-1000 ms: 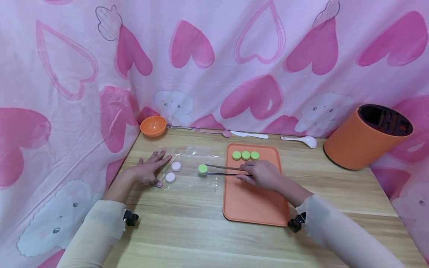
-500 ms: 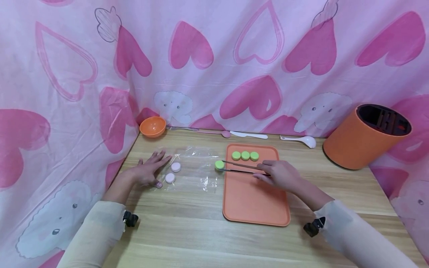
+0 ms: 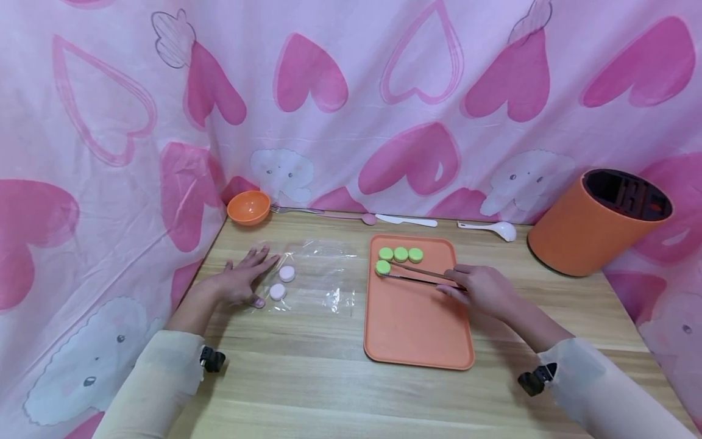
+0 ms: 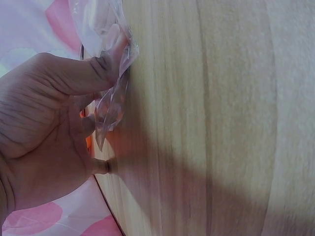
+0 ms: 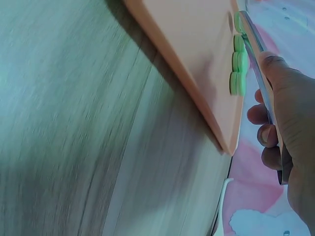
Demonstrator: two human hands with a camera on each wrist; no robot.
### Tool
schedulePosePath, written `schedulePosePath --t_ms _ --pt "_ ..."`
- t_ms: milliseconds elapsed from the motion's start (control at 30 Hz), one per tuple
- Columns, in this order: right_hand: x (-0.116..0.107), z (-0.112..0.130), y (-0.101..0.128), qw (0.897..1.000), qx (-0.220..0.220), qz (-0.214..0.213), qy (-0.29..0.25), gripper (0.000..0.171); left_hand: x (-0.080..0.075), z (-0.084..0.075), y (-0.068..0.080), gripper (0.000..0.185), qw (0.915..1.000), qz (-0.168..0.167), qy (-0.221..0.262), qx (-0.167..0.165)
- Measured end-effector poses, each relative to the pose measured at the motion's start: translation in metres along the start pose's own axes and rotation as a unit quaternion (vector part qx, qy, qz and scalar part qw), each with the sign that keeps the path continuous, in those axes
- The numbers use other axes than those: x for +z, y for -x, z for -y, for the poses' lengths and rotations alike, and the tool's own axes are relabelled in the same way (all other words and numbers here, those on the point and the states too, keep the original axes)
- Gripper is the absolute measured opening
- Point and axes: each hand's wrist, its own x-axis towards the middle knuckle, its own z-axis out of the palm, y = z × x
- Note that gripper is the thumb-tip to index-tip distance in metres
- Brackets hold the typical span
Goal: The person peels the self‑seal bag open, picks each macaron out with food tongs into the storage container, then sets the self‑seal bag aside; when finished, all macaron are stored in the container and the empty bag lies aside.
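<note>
My right hand [image 3: 487, 291] grips a pair of metal tongs [image 5: 264, 81], whose tips pinch a green macaron [image 3: 382, 267] over the upper left of the orange tray [image 3: 417, 335]. Behind it, a row of three green macarons [image 3: 401, 254] lies along the tray's far end. With its fingers spread, my left hand [image 3: 239, 285] rests on the left end of a clear plastic bag [image 3: 323, 262]. Two pale pink macarons, one farther back [image 3: 287, 273] and one nearer [image 3: 278, 292], lie at the bag beside that hand. Whether the pinched macaron touches the tray is unclear.
An orange bowl [image 3: 249, 208] stands in the back left corner. Along the curtain lie a fork [image 3: 296, 210], a pink spoon [image 3: 368, 219], a white knife [image 3: 407, 221] and a white ladle [image 3: 503, 231]. A large orange knife block [image 3: 595, 225] stands at the right.
My right hand has moved right with the tongs, carrying the green macaron from above the plastic bag to the tray, just in front of the row. The left hand has stayed put.
</note>
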Motion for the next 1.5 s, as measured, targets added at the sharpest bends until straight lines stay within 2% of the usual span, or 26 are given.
schedulePosePath --t_ms 200,500,667,900,1167,1500 --pt "0.001 -0.005 0.006 1.000 0.012 0.013 0.001 0.029 0.001 0.000 -0.001 0.118 1.0000 0.001 0.003 0.002" --pt "0.005 -0.006 0.006 1.000 0.007 0.008 0.002 0.026 0.000 0.000 0.001 0.119 1.0000 0.000 0.003 0.003" --pt "0.005 -0.006 0.006 0.999 0.020 0.024 0.002 0.028 0.000 -0.001 0.000 0.119 1.0000 0.001 0.003 0.002" --pt "0.004 -0.005 0.008 0.999 0.034 0.029 -0.011 0.025 0.000 -0.002 0.002 0.119 0.9998 -0.014 0.002 0.013" --pt "0.004 -0.002 0.005 1.000 0.012 -0.005 -0.010 0.027 -0.001 -0.003 0.003 0.119 0.9998 -0.014 0.001 0.012" --pt "0.009 0.019 -0.020 0.999 -0.041 -0.013 -0.001 0.031 -0.001 0.000 0.003 0.119 0.9999 -0.013 0.004 0.011"
